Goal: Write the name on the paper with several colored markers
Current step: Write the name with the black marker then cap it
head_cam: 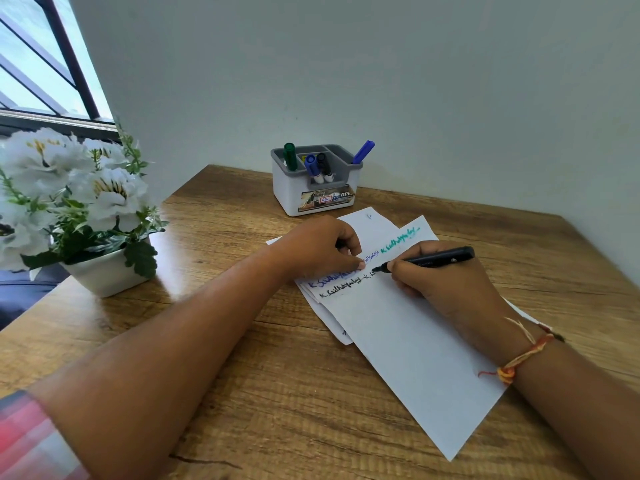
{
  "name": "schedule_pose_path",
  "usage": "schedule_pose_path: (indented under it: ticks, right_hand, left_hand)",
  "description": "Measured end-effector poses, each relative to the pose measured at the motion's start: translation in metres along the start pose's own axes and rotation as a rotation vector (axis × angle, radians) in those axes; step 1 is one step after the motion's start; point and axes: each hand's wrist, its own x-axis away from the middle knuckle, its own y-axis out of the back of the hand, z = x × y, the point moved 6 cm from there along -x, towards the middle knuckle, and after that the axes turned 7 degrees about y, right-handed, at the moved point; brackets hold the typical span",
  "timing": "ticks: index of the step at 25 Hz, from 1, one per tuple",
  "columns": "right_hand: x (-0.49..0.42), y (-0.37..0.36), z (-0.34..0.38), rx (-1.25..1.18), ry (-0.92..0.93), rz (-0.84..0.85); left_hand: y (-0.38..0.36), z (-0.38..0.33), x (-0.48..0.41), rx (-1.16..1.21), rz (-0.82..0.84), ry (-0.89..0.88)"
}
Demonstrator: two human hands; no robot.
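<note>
Observer: Table [242, 393] fills the lower frame; paper [408, 341] lies slanted at centre right on a few other sheets. Organizer [313, 194] with spare markers stands at upper centre.

Writer: Hands?

Observer: Left hand [322, 249] is curled, fingertips pressing the sheet's upper left beside the blue name. Right hand [446, 282] is closed in a pen grip round the black marker [429, 259], tip at the second black name.

Writer: Advice?

Observer: Likely: keep the left hand pinning the sheet, hold light pressure, follow the first black line's slant, lift cleanly between letters.
</note>
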Motion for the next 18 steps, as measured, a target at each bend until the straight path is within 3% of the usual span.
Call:
schedule_pose_path:
  ticks: [18]
  right_hand:
    - [0.0009,0.0034,-0.0007,0.052,-0.007,-0.032]
  left_hand:
    - [0.0013,0.0004,0.0006,-0.015,-0.008,0.008]
